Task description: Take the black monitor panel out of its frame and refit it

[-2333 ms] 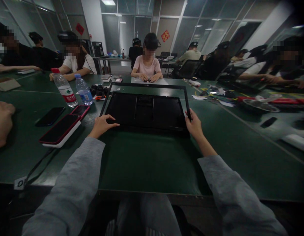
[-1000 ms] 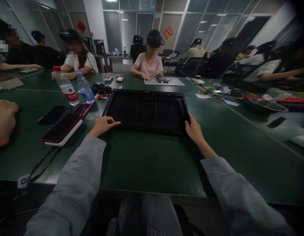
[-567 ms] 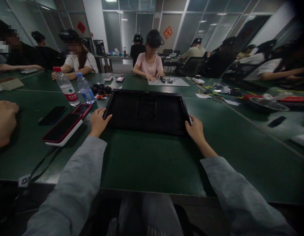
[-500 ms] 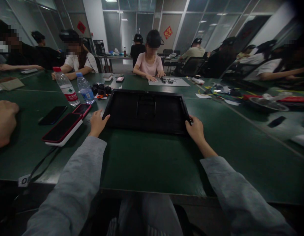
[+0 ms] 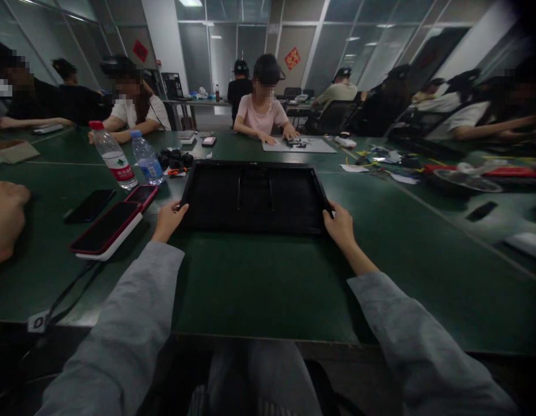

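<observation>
2 hands (image 5: 167, 222) (image 5: 339, 224) — thumbs (image 5: 183, 210) inward — on black casing (image 5: 291, 199), opposite sides

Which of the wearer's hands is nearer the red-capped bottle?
Left: the left hand holds the monitor casing by its left edge, in front and right of the red-capped bottle; the right hand is at the opposite, farther edge.
</observation>
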`<action>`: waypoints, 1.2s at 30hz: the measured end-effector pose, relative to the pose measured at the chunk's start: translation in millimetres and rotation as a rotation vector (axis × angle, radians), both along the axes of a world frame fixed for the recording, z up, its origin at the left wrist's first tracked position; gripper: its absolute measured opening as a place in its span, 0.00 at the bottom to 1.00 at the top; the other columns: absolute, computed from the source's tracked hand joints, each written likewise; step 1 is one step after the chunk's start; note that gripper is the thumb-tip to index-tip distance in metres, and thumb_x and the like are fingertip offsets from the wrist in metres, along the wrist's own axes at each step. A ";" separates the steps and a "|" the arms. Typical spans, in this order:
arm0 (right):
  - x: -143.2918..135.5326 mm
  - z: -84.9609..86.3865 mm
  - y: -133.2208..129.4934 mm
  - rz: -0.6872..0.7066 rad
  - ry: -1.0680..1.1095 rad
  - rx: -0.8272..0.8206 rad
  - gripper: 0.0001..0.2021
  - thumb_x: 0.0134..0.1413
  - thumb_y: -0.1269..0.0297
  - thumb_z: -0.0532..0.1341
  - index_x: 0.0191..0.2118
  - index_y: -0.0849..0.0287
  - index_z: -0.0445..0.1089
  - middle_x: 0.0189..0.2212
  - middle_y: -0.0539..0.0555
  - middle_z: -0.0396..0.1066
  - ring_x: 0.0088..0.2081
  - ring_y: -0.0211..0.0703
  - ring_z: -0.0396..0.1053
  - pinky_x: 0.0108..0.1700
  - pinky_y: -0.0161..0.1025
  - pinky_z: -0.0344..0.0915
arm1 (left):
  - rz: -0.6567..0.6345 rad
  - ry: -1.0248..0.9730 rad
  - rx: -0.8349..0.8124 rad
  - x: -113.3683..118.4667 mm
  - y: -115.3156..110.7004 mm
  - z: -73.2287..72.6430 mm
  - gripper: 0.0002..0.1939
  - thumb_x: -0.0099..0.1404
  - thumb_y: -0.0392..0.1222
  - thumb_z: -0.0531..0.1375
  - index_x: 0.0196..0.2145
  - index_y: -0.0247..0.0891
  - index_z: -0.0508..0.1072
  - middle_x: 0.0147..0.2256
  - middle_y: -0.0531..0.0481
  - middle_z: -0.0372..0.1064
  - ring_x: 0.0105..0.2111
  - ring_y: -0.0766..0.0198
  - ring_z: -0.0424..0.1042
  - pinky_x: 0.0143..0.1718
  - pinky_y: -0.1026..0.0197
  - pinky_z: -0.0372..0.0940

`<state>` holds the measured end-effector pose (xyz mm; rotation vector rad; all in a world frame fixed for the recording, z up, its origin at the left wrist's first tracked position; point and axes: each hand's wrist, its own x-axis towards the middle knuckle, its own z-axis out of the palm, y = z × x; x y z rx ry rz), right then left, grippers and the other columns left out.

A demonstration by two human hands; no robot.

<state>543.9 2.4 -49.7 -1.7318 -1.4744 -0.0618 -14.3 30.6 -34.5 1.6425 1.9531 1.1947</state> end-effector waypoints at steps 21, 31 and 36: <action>4.6 9.2 -11.4 -0.022 0.056 -0.042 0.25 0.56 0.61 0.58 0.58 0.61 0.75 0.50 0.65 0.79 0.52 0.59 0.76 0.59 0.58 0.70 | -0.058 0.104 -0.042 16.9 -14.0 20.4 0.25 0.68 0.44 0.62 0.60 0.31 0.78 0.52 0.36 0.80 0.48 0.50 0.79 0.53 0.53 0.70; 7.4 5.5 -8.0 0.027 0.046 -0.058 0.27 0.57 0.61 0.58 0.61 0.62 0.73 0.53 0.65 0.78 0.55 0.61 0.76 0.61 0.59 0.69 | -0.027 0.064 -0.066 11.1 -6.9 17.1 0.27 0.65 0.44 0.62 0.59 0.34 0.78 0.52 0.39 0.79 0.51 0.50 0.78 0.54 0.53 0.69; 2.2 6.8 -8.4 0.061 0.012 -0.094 0.29 0.58 0.63 0.56 0.63 0.66 0.70 0.58 0.68 0.75 0.58 0.63 0.73 0.64 0.59 0.66 | 0.067 0.277 -0.073 6.7 -19.8 27.0 0.22 0.66 0.55 0.62 0.49 0.39 0.83 0.44 0.39 0.82 0.47 0.45 0.78 0.51 0.50 0.69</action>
